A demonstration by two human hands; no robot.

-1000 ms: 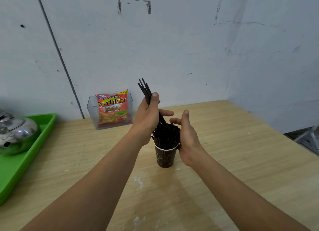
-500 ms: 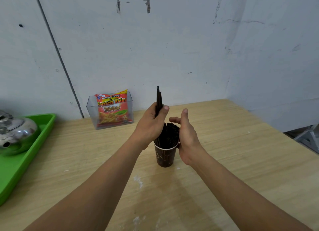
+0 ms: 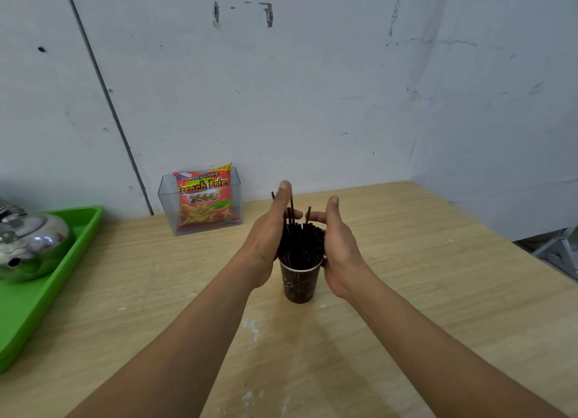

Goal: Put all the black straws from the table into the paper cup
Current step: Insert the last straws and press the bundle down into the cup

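A dark brown paper cup [image 3: 298,284] stands upright on the wooden table [image 3: 422,286], packed with a bundle of black straws [image 3: 301,242]. A few straws stick up higher than the rest, beside my left palm. My left hand [image 3: 269,239] is against the left side of the bundle, fingers stretched out straight and apart, gripping nothing. My right hand [image 3: 339,248] curls around the right side of the cup's rim and the bundle, with its fingers reaching behind the straws. I see no loose straws lying on the table.
A clear plastic box [image 3: 233,198] holding a red French fries snack bag [image 3: 205,198] stands against the back wall. At the left a green tray [image 3: 37,308] carries a shiny metal kettle [image 3: 29,245]. The table's right edge runs diagonally at the far right.
My left hand held a few straws upright above the cup; it has opened and they have dropped into the bundle. My right hand has stayed at the cup.
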